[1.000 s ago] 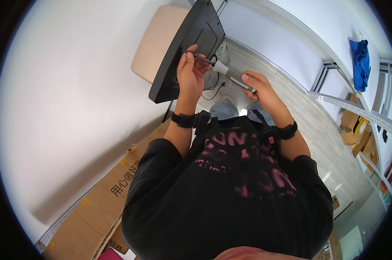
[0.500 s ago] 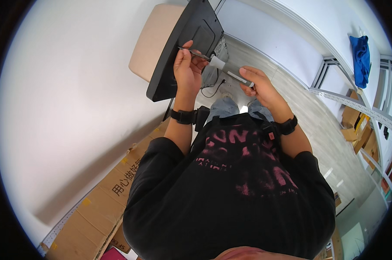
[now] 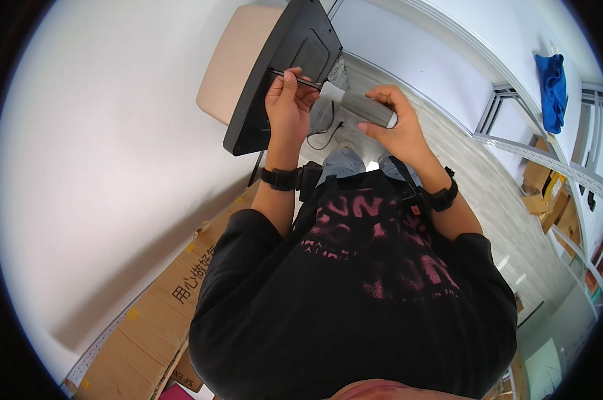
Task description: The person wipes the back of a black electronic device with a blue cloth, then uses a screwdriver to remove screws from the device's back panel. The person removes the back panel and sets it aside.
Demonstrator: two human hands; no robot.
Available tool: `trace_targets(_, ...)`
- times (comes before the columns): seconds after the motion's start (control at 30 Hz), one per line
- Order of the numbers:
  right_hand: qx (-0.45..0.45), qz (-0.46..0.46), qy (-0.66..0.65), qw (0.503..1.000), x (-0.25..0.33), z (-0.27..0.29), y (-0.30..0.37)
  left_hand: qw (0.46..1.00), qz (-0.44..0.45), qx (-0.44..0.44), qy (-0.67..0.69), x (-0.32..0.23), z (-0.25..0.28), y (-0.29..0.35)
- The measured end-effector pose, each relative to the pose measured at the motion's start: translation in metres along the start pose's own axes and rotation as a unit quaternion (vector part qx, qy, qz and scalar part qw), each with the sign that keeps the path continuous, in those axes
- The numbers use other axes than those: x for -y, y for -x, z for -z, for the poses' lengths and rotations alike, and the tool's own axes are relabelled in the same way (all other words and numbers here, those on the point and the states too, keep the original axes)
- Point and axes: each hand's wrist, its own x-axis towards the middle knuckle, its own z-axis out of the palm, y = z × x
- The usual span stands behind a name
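A screwdriver (image 3: 363,107) with a thick grey handle and a pale collar lies slantwise in front of me. Its dark shaft reaches up and left to the face of a black panel (image 3: 249,110), which stands tilted and has a moulded recess. My left hand (image 3: 288,107) pinches the shaft close to the panel, thumb and fingers closed round it. Around the rear half of the handle, my right hand (image 3: 407,130) has its thumb below and its fingers above. Whether the tip sits in a screw is too small to tell.
Behind the panel is a beige padded board (image 3: 229,63) near the white wall. A black cable (image 3: 328,141) hangs below the panel. Cardboard boxes (image 3: 148,310) lie at lower left. On the right are metal shelves (image 3: 528,152) with cartons and a hanging blue cloth (image 3: 553,93).
My right hand has shifted its grip: the fingers moved over the top of the handle and the thumb moved below it. The handle has turned. My left hand stays on the shaft.
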Motion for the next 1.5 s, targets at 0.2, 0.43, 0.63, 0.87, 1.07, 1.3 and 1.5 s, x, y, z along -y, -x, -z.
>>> trace_targets(0.2,0.088,-0.274,-0.245,0.926,0.018,0.011,-0.005,1.000,-0.014,0.007,-0.001,0.000,0.005,-0.002)
trace_targets(0.43,0.031,-0.040,0.007,0.999,0.016,-0.001,-0.001,1.000,0.024,-0.007,0.018,-0.005,-0.001,0.001)
trace_targets(0.63,-0.010,0.007,0.042,0.999,0.010,-0.005,0.001,0.998,0.013,0.032,-0.043,0.000,0.008,-0.001)
trace_targets(0.87,0.084,-0.186,-0.108,0.973,0.016,0.007,-0.004,0.999,0.016,0.032,-0.016,-0.004,-0.004,0.004)
trace_targets(1.07,0.033,-0.024,0.014,0.999,0.012,-0.004,-0.001,0.996,0.048,0.033,-0.065,-0.001,0.003,0.005)
trace_targets(1.3,0.134,-0.297,-0.244,0.913,0.022,0.008,-0.009,0.998,0.040,0.054,-0.016,-0.002,-0.004,0.009)
trace_targets(1.5,0.059,-0.082,-0.024,0.995,0.009,-0.010,-0.002,0.993,0.096,0.034,-0.066,-0.005,-0.006,0.009)
